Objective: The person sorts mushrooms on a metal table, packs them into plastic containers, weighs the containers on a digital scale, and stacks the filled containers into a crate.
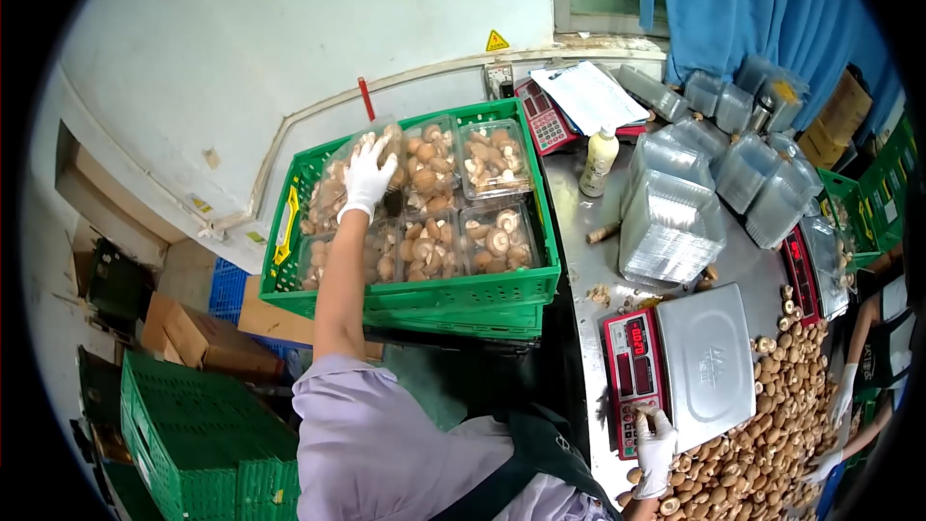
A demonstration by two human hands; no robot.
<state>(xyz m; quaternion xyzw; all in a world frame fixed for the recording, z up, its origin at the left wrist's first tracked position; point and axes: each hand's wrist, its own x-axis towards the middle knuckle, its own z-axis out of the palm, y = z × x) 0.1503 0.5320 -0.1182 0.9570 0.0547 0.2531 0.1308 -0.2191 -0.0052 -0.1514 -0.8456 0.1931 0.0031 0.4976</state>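
Note:
My left hand (369,172), in a white glove, grips a clear box of mushrooms (333,178) from above at the back left of the green crate (463,287). Several more clear boxes of mushrooms (497,159) stand in rows inside this crate. My right hand (656,449), also gloved, is at the lower keypad of the red and silver scale (709,367). Its fingers are curled together, and what they may hold is too small to make out. The scale's plate bears no box, and its red display is lit.
Loose mushrooms (752,463) cover the metal table's near right part. Stacked clear trays (670,227), a bottle (599,162) and papers (590,96) lie behind. A co-worker's gloved hands (825,463) are at the right. Green crates (203,425) stand on the lower left.

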